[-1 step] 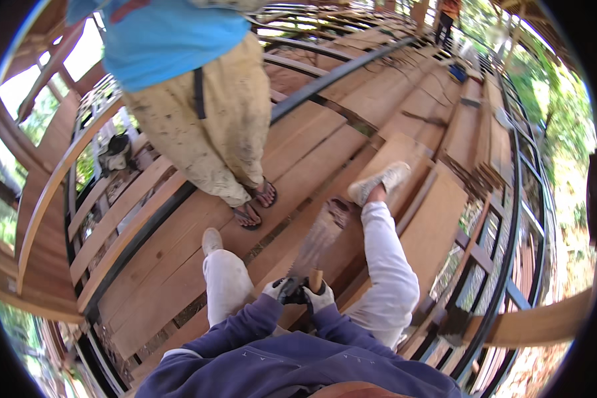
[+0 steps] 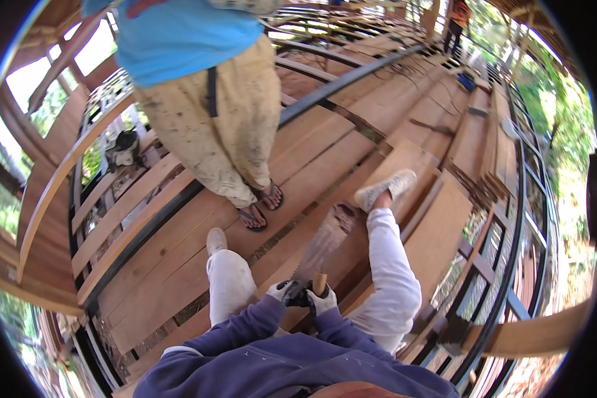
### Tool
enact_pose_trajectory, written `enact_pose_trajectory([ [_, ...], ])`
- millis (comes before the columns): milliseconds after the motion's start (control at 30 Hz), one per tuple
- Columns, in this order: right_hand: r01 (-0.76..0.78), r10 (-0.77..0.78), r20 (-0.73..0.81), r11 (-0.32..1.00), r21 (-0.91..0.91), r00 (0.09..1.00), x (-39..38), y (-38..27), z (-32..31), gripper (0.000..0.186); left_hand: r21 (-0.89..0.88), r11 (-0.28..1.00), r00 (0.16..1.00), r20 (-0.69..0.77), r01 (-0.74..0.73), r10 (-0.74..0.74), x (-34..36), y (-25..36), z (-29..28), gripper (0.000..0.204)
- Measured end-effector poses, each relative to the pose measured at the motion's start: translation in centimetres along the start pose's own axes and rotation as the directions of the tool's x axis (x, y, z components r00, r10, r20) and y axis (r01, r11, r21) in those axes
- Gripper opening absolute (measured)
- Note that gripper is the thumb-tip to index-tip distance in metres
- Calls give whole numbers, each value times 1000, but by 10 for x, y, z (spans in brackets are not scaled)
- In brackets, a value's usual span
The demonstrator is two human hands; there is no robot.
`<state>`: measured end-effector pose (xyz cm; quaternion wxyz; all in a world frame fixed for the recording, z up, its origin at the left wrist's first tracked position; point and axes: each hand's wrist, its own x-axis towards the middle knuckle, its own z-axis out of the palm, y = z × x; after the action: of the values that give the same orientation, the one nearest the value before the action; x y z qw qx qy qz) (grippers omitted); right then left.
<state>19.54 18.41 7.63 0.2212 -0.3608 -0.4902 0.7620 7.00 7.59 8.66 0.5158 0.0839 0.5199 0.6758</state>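
Note:
A handsaw slants away from me between my legs, its toothed edge to the left. Its brownish far end, which looks like the grip, lies beside my right shoe. Gloved in white and dark fabric, my left hand is closed at the near end of the blade. Close against it, my right hand, in a matching glove, is closed around a short, light wooden handle that sticks up. Whatever part that handle belongs to is hidden by the gloves and blade.
A person in a blue shirt, stained tan trousers and flip-flops stands ahead on the left. Wide planks form the floor, with gaps between some. Stacked boards lie at right beside dark metal rails. Another person stands far off.
The whole view has shifted slightly, so the scene sits a little farther right and lower. My hands keep their hold on the handsaw and wooden handle.

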Motion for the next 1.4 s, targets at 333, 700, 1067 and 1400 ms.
enact_pose_trajectory([
  [333,120,-133,-15,932,-343,991,7,19,-5,23,161,987,999,-45,-20,28,5,-19,-17,23],
  [700,25,-25,26,1000,-1,999,0,-5,0,17,18,1000,997,-72,3,-2,16,-31,-22,22],
  [1067,-34,34,10,998,54,999,-1,-16,29,23,830,525,962,-264,189,72,32,-97,-114,36],
  [1400,114,-249,-188,837,-536,950,22,25,-5,35,464,852,967,-42,240,-250,40,-74,-81,39],
])
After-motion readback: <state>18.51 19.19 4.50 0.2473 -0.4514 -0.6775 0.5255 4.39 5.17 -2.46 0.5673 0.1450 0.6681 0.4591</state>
